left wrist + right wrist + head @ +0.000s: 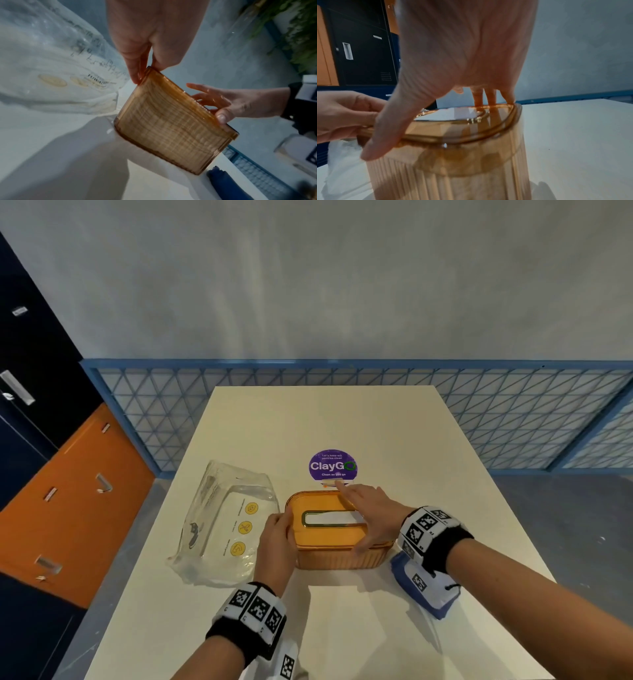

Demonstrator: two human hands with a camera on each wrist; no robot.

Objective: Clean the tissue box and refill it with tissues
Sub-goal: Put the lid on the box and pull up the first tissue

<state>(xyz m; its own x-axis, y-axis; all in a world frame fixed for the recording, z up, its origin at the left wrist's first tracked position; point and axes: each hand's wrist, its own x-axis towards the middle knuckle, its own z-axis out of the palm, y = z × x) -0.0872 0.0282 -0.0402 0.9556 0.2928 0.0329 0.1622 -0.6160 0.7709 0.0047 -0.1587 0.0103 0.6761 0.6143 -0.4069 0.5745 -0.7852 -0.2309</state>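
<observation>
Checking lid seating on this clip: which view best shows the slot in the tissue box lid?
The head view: it looks straight down on the lid and shows the whole slot, white inside. The right wrist view catches only a foreshortened part of the slot under the right hand. The left wrist view shows just the box's ribbed side.

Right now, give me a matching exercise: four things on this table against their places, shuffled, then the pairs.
1. tissue box
2. plastic pack
3. blue cloth
4. ClayGo sticker

a. left of the box
b. under the right wrist
c. beyond the box
d. between both hands

Pairs: 1-d, 2-a, 3-b, 4-c
</observation>
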